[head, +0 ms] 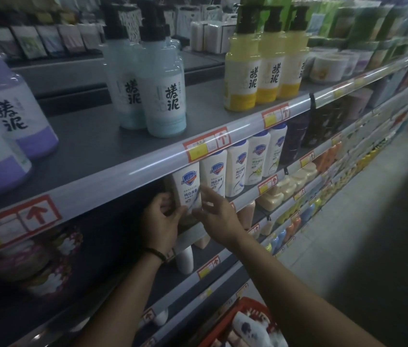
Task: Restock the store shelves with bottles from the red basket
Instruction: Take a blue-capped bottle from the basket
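Head view: left hand [160,219] and right hand [219,219] meet on a white bottle [186,182] just below frame centre, at the left end of a row of like bottles [238,169] on the second shelf [248,196]. The bottle stands upright under the price rail of the top shelf [90,144]. Left fingers are curled round its lower left side, gripping it. Right fingers are mostly straight and spread, tips laid against its lower right edge; whether the thumb pinches is hard to tell, as the shot is dim there. A black band [156,252] sits on the left wrist. The bottle's label bears a blue shield logo, apparently Safeguard, with 纯白清香 beneath. On the top shelf are pump bottles lettered 搓泥 in bold black: purple ones [26,116] at 9 o'clock, pale blue ones [165,96] at 12 o'clock, yellow ones [241,76] at 1 o'clock. The rail carries red price tags [208,144] with up arrows and yellow patches, print too small to read. The red basket [250,304] is at 5 o'clock at the bottom edge, holding blurred white packs with dark print.
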